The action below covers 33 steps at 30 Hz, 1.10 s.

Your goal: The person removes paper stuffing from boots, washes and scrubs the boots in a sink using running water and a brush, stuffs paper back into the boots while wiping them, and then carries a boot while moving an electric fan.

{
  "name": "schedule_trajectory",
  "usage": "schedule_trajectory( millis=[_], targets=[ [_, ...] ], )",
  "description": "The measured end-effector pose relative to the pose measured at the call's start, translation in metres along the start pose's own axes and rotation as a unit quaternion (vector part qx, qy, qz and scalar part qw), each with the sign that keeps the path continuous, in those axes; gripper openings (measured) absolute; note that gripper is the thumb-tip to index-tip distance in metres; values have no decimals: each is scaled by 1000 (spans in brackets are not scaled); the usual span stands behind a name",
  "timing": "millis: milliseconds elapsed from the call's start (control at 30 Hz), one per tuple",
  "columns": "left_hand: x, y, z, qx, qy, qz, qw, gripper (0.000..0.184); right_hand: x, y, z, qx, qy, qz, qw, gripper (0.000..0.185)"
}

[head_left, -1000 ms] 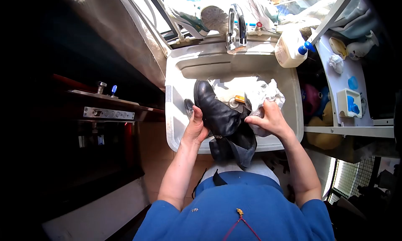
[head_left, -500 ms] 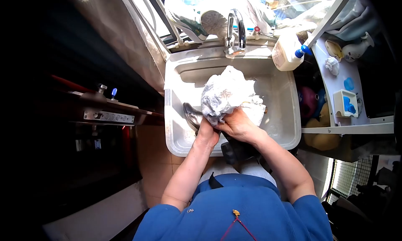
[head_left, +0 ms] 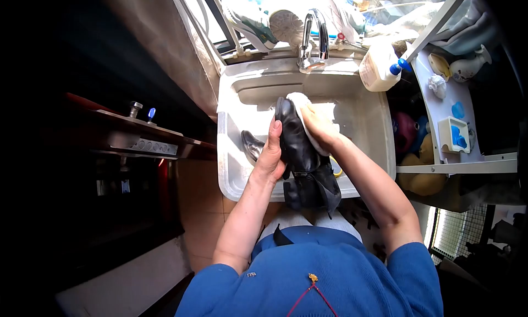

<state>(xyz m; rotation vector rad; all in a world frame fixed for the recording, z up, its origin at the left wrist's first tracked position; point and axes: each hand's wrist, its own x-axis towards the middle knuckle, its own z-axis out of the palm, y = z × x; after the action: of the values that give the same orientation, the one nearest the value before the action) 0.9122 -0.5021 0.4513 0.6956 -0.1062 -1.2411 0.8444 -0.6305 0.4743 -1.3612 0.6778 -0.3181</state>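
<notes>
A black leather boot [head_left: 297, 141] with an ankle strap is held over the sink [head_left: 222, 146], its toe toward the tap. My left hand [head_left: 270, 156] grips it from the left, thumb up along the sole edge. On the other side my right hand [head_left: 320, 129] presses a white cloth [head_left: 298, 100] against the boot's upper; much of the cloth is hidden under the palm. A second dark, shiny shoe or boot [head_left: 252, 145] lies in the left part of the basin. Part of a yellow rounded thing [head_left: 336, 167] shows beside the held boot; its kind is unclear.
A chrome tap [head_left: 314, 42] rises at the sink's back. A pump bottle [head_left: 378, 69] with a blue top stands on the right rear corner. Sneakers [head_left: 247, 22] lie on the sunlit sill. To the right is a white shelf [head_left: 434, 124] bearing a soap box [head_left: 454, 134] and a vase [head_left: 471, 65].
The bunched white cloth that covered the boot has been drawn to its right side, uncovering the black leather. My hands have moved apart to either side of the boot.
</notes>
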Motion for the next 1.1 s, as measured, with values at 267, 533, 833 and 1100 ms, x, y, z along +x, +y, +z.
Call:
schedule_trajectory(
  millis=[267, 533, 833, 1100],
  targets=[
    [10, 4, -17, 107, 78, 48, 990, 64, -30, 1, 4, -241, -91, 10, 966, 43],
    [19, 0, -9, 156, 103, 72, 980, 50, -19, 40, 4, -234, 76, -152, 957, 29],
    [25, -4, -2, 148, 120, 56, 980, 52, -19, 42, -3, -185, 107, -167, 962, 38],
    [31, -8, -3, 162, 144, 63, 974, 58, -19, 42, 0, 27, 76, -36, 996, 47]
  ],
)
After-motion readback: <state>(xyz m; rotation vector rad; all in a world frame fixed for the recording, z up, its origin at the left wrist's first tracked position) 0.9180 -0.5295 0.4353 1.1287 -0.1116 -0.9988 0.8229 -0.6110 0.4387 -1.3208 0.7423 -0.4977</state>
